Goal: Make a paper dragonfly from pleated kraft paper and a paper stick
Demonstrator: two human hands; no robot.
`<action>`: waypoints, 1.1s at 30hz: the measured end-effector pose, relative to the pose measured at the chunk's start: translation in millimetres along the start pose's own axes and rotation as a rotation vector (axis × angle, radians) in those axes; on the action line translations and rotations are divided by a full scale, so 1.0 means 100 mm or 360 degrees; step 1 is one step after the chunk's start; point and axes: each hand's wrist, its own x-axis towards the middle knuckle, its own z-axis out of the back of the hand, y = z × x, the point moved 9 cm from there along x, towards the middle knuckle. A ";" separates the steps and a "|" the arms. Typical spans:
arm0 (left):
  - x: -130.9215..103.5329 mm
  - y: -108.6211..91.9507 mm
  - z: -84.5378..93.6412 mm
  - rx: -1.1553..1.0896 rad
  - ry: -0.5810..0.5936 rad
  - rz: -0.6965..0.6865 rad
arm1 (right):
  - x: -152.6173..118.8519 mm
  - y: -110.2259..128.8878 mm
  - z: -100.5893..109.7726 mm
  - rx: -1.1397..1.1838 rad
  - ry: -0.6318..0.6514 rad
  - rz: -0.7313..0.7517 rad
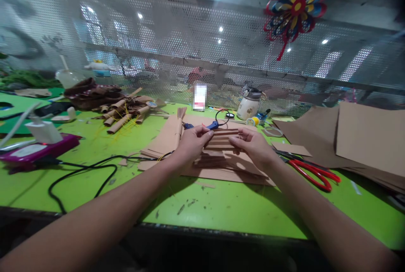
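Note:
Several narrow brown cardboard strips [220, 140] are held side by side above the table. My left hand [193, 140] pinches their left end, and my right hand [249, 143] has its fingers closed on the right end. Beneath them lie flat brown cardboard sheets [228, 175], with more strips stacked on top. A blue-handled tool [212, 125] with a black cord shows just behind my left hand. Left of that hand, a tied bundle of thin strips [179, 126] rests on the cardboard.
Red-handled scissors [311, 175] lie to the right, by large cardboard sheets [370, 137]. A purple power strip [41, 152] and black cable [85, 165] are at the left. Cardboard rolls [120, 122], a jar [249, 105] and yellow thread spool [252, 121] stand farther back.

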 end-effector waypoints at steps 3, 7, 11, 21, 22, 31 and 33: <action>0.03 -0.06 0.04 0.0054 -0.0049 -0.0117 | 0.00 0.03 -0.05 0.0041 0.0048 0.0085; 0.07 -0.05 0.07 -0.0013 -0.0076 -0.0145 | 0.00 0.05 -0.06 0.0040 0.0062 0.0148; 0.08 0.07 0.05 -0.0223 -0.0017 0.0029 | -0.01 0.05 -0.06 0.0068 0.0055 0.0123; 0.06 0.03 0.11 -0.0218 -0.0098 0.0030 | -0.02 -0.14 -0.14 0.0380 0.0096 -0.0122; 0.05 0.00 0.13 -0.0178 -0.0132 0.0004 | -0.02 -0.13 -0.16 0.0391 0.0098 -0.0095; 0.06 0.05 0.10 -0.0399 -0.0049 0.0096 | -0.03 -0.06 -0.20 0.0351 0.0086 -0.0029; 0.01 0.08 -0.02 -0.0651 0.0094 0.0250 | -0.02 -0.07 -0.18 0.0356 0.0066 -0.0048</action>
